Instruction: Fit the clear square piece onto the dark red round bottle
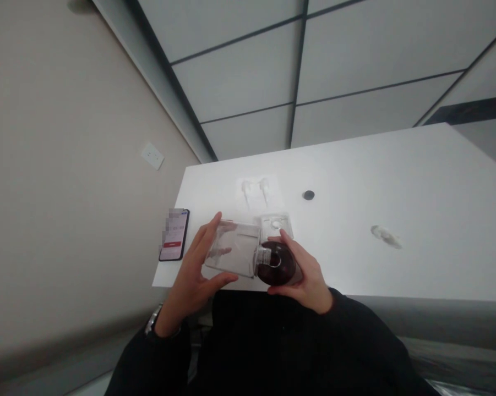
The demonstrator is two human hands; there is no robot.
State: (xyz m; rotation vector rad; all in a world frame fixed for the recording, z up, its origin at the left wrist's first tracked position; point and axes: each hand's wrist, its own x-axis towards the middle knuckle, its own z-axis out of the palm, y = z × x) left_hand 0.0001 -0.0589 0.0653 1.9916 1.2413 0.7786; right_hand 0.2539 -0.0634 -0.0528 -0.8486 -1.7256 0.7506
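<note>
My left hand (197,275) is closed round a clear, square-sided bottle (236,250), with the thumb below and the fingers along the far side. The bottle lies tipped on its side, its threaded neck pointing right. That neck is at the mouth of a dark brown, rounded bottle (287,269); whether they touch, I cannot tell. Wrapped round the brown bottle is my right hand (309,278). Just beyond both bottles sits a small clear plastic container (284,221). Farther back, two white pump heads (265,190) lie side by side on a pale sheet.
A phone (175,236) with a lit screen lies at the left end of the white table (342,242). A small dark disc (309,195) is right of the pump heads. Crumpled whitish material (386,236) rests farther right. A wall (86,165) borders the left.
</note>
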